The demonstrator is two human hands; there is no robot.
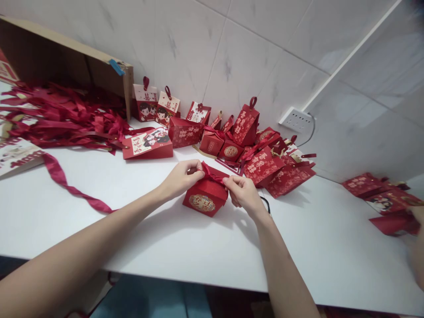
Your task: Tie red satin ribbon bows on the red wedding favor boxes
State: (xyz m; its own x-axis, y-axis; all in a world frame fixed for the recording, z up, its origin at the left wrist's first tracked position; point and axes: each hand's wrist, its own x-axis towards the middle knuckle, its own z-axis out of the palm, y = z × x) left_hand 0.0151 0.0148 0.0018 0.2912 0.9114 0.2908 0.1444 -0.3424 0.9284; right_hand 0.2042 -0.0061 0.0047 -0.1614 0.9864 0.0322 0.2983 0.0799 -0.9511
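Observation:
A small red gift box (202,201) with a gold emblem on its front stands on the white table in front of me. Across its top runs a red ribbon (212,175), gathered in the middle. My left hand (183,177) is closed, pinching the ribbon at the box's upper left. At the upper right, my right hand (241,192) pinches the ribbon between thumb and fingers. Both hands are close against the box lid. Whether the ribbon is knotted cannot be made out.
Behind the box, several red gift boxes (245,126) line the tiled wall. A heap of red ribbons (69,115) spills from a cardboard box (127,90) at left. A power strip (296,120) sits by the wall. Another person's blurred hand (418,216) is at the right edge, beside more red boxes.

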